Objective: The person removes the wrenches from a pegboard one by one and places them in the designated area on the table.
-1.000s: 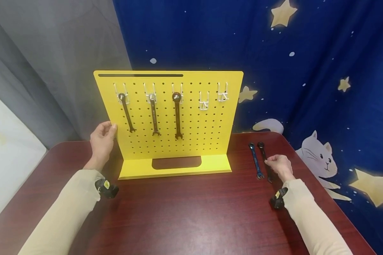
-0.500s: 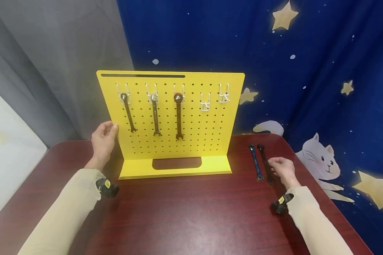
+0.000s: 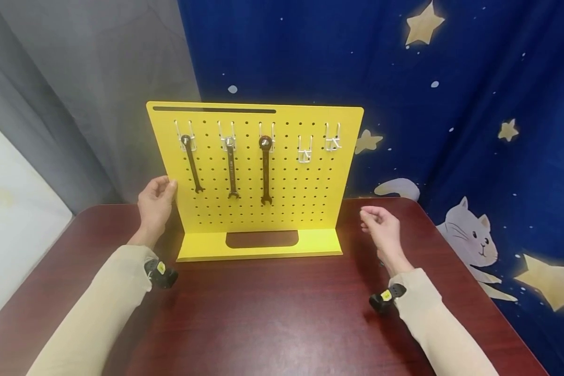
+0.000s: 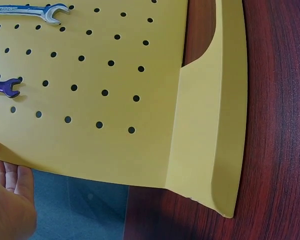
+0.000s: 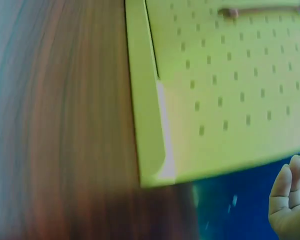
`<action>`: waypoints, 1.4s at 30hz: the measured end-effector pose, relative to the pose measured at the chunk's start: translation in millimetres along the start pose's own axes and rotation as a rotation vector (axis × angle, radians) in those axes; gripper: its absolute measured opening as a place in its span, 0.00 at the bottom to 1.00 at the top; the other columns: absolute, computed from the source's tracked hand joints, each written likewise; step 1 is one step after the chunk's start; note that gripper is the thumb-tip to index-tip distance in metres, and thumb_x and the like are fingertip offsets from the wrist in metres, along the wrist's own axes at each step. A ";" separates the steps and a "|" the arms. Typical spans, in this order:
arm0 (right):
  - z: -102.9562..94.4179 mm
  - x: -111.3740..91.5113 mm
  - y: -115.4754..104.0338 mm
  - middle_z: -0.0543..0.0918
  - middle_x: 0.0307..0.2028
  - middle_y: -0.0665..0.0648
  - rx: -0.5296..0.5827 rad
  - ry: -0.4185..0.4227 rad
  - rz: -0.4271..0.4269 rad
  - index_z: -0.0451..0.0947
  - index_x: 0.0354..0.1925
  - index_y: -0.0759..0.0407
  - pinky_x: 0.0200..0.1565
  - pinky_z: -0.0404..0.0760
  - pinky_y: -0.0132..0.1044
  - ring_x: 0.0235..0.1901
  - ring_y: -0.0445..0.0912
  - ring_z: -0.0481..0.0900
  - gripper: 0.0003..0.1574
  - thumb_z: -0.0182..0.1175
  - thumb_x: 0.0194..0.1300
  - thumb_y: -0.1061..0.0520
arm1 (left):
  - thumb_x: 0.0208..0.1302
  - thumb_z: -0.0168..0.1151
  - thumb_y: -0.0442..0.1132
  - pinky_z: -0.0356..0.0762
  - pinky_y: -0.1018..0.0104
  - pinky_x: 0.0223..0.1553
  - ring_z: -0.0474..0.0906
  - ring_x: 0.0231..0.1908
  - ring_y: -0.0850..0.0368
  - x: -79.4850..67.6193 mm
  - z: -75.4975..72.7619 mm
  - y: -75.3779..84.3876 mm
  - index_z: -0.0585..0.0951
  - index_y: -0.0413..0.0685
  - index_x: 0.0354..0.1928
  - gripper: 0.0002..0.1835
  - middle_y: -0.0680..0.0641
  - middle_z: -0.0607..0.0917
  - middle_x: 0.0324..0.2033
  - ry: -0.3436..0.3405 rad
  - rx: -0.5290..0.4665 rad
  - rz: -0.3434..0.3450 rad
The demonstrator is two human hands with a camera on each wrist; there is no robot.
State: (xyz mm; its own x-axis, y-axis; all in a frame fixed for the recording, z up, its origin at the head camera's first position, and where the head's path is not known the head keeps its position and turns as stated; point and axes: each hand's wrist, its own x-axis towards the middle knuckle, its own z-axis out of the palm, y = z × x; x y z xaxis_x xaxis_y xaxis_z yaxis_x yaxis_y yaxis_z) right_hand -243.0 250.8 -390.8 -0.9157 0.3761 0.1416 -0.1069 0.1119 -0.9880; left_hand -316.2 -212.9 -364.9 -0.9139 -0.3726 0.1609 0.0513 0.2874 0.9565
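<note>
At nine o'clock, the left hand (image 3: 156, 206) pinches the pegboard (image 3: 277, 183). At four, the right hand (image 3: 382, 230) has loosely bunched fingers.

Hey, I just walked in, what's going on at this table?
A person's left hand pinches the left edge of a yellow pegboard standing on the table. Three combination wrenches hang on it; two white hooks to their right carry none. The right hand hovers to the pegboard's right, with no tool visible in it.
</note>
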 end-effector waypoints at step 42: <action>181.8 -9.9 -61.0 0.82 0.46 0.60 0.051 -0.260 -0.130 0.76 0.49 0.63 0.51 0.76 0.36 0.46 0.48 0.78 0.17 0.63 0.60 0.62 | 0.67 0.54 0.53 0.71 0.72 0.47 0.73 0.46 0.63 -2.2 1.5 0.1 0.72 0.46 0.58 0.24 0.50 0.77 0.48 0.008 -0.004 0.012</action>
State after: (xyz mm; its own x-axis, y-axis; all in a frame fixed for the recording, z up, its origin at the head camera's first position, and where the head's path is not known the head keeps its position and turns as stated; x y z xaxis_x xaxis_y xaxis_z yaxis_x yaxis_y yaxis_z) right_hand -297.9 73.0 -343.3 -0.9607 0.1130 0.2534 -0.2435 0.0948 -0.9653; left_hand -314.8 -210.8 -365.5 -0.9102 -0.3759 0.1741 0.0637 0.2881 0.9555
